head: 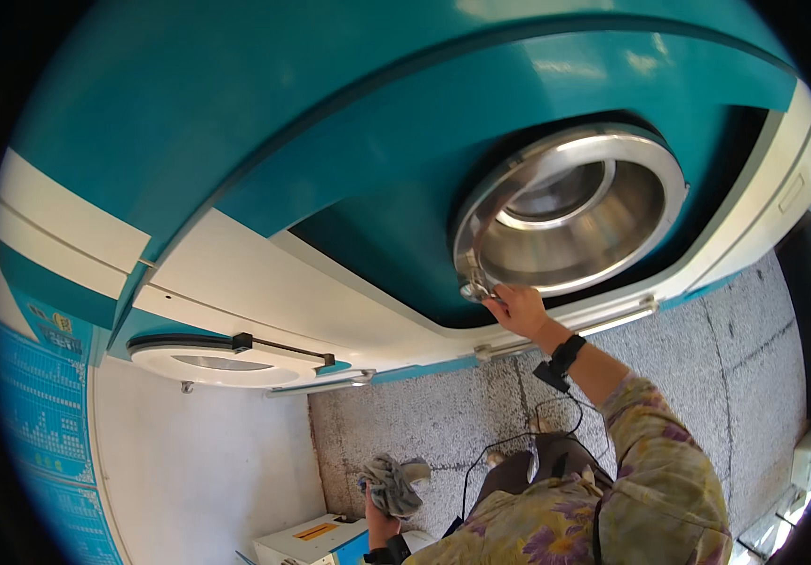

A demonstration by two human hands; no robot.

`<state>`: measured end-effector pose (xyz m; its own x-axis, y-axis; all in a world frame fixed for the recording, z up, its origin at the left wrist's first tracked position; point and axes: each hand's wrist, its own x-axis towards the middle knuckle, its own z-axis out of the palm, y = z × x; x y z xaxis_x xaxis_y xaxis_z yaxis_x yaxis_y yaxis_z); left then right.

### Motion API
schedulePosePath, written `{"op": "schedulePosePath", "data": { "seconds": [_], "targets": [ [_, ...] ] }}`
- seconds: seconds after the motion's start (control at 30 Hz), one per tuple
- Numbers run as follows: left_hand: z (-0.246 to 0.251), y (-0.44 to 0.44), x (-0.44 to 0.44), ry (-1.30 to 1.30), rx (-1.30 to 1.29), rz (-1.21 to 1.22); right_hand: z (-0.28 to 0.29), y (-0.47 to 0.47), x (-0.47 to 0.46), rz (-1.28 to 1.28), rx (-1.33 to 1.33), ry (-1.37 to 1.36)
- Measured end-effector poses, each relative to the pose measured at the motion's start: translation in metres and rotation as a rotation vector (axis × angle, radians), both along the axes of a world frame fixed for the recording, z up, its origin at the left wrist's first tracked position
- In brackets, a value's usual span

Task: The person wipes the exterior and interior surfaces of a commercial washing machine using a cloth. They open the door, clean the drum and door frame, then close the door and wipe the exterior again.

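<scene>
My right hand (517, 308) grips the metal latch (474, 290) at the lower left rim of a round, polished metal door (575, 272) with a glass window. The door is set in the recessed teal front of a large laundry machine (405, 106) with white panels. Down at the lower left, my left hand (380, 521) holds a bunched grey cloth (392, 487) away from the machine. Part of its grip is hidden by the cloth. Both wrists wear black bands.
A second round white door (222, 364) sits lower on the machine's left. Metal bar handles (617, 319) run along the lower edge. A white and blue box (313, 540) stands by the white wall (193, 438). Blue posters (45, 409) bear writing. A black cable (490, 446) hangs before my legs.
</scene>
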<state>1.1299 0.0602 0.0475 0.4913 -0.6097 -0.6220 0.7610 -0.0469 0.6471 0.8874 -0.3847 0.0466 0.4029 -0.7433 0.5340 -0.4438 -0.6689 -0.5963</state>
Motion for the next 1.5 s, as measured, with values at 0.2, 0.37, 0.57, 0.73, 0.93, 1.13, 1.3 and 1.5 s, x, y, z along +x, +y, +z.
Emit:
{"op": "schedulePosePath", "data": {
  "seconds": [0.2,0.37,0.57,0.73,0.93,1.13,1.3,1.5],
  "targets": [
    [-0.013,0.024,0.003,-0.123,0.008,-0.114,-0.005,0.013,0.013,-0.138,-0.025,-0.049],
    [-0.025,0.044,0.006,0.081,-0.074,-0.036,-0.012,0.013,0.024,-0.247,-0.131,-0.162],
    [-0.016,0.034,0.006,-0.089,0.063,-0.157,-0.013,0.013,0.018,-0.196,-0.061,-0.197],
    [0.002,0.01,0.001,-0.003,0.037,-0.117,-0.005,0.005,0.007,-0.084,0.053,0.008],
    [0.003,0.022,0.003,0.018,0.067,-0.069,-0.002,-0.006,0.0,0.008,-0.001,0.067],
    [-0.017,0.044,0.012,-0.055,0.103,-0.096,-0.008,-0.004,0.002,-0.018,-0.018,0.041],
    [-0.034,0.05,0.023,0.036,-0.025,-0.062,-0.008,-0.01,-0.001,0.03,-0.065,0.028],
    [-0.021,0.039,0.021,0.023,0.035,-0.01,0.023,-0.018,-0.012,0.124,0.035,0.294]
  ]
}}
